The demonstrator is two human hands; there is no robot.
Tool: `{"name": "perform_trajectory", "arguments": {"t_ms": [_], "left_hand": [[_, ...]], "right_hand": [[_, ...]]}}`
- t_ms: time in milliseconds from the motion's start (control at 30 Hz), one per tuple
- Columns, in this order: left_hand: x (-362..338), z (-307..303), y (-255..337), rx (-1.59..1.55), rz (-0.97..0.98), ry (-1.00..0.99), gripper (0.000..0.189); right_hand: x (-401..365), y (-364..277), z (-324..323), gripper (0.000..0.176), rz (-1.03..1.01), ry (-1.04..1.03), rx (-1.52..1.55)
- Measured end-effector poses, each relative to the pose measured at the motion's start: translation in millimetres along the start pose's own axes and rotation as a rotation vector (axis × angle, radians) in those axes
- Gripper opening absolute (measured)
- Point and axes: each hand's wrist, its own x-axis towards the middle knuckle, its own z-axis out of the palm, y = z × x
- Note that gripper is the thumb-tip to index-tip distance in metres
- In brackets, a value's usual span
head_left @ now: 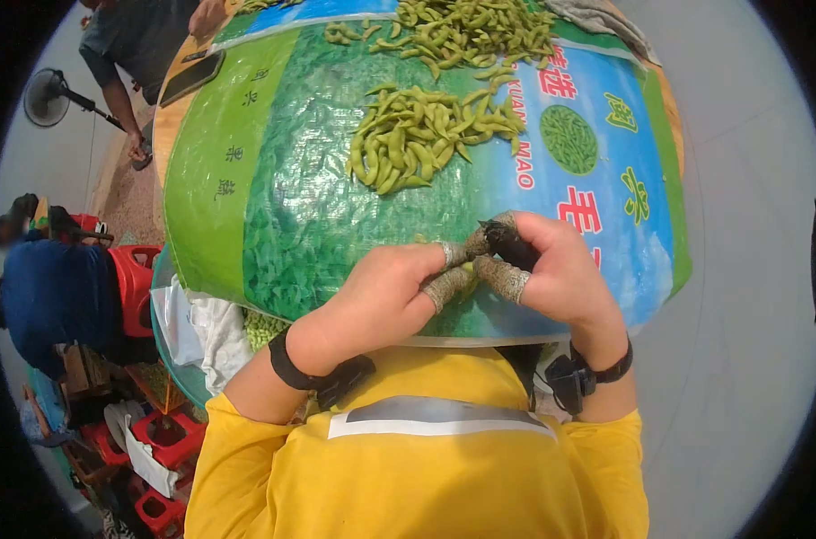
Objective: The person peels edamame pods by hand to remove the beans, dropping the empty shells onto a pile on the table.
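Note:
My left hand and my right hand meet close above the near edge of a printed plastic sack spread over the table. Grey-brown wrapping covers the thumbs and forefingers. Fingertips of both hands pinch together on a green edamame pod, mostly hidden by them. Something black sits at the right forefinger and partly shades that hand's curled fingers. Just beyond the hands lies a small heap of edamame pods, with a larger pod pile at the far side.
A phone lies at the table's left edge, and a grey cloth at the far right. Below on the left are a teal basin with a white cloth, red stools and a seated person. Another person is at the far left.

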Motion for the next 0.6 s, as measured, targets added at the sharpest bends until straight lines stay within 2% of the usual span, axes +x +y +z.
{"name": "perform_trajectory", "arguments": {"t_ms": [67, 133, 167, 233, 300, 400, 567, 600], "left_hand": [[1.5, 5.0, 0.1, -0.062, -0.045, -0.061, 0.023], [0.0, 17.1, -4.6, -0.543, -0.198, 0.093, 0.017], [-0.1, 17.4, -3.6, -0.538, -0.202, 0.091, 0.017], [-0.5, 16.9, -1.3, -0.725, -0.285, 0.213, 0.014], [-1.5, 15.3, -2.3, -0.68, -0.27, 0.213, 0.014], [-1.2, 19.0, -3.1, -0.58, -0.243, 0.205, 0.014], [1.5, 24.1, -4.6, -0.392, -0.183, 0.202, 0.011], [1.2, 26.2, -5.6, -0.173, -0.124, 0.264, 0.009]], "right_hand": [[-1.7, 5.2, 3.8, 0.023, 0.008, 0.042, 0.093], [-2.8, 6.1, 10.2, 0.024, 0.014, 0.078, 0.19], [-4.7, 3.8, 13.6, 0.025, 0.048, 0.114, 0.177], [-9.7, 7.0, 18.6, 0.026, 0.08, 0.146, 0.168], [-15.8, 16.7, 24.4, 0.03, -0.05, 0.123, 0.06], [-22.8, 1.8, 25.9, 0.033, 0.035, 0.043, 0.099], [-23.4, 13.5, 32.7, 0.034, 0.004, 0.081, 0.071], [-23.0, 13.2, 34.3, 0.035, 0.022, 0.097, 0.107]]}}
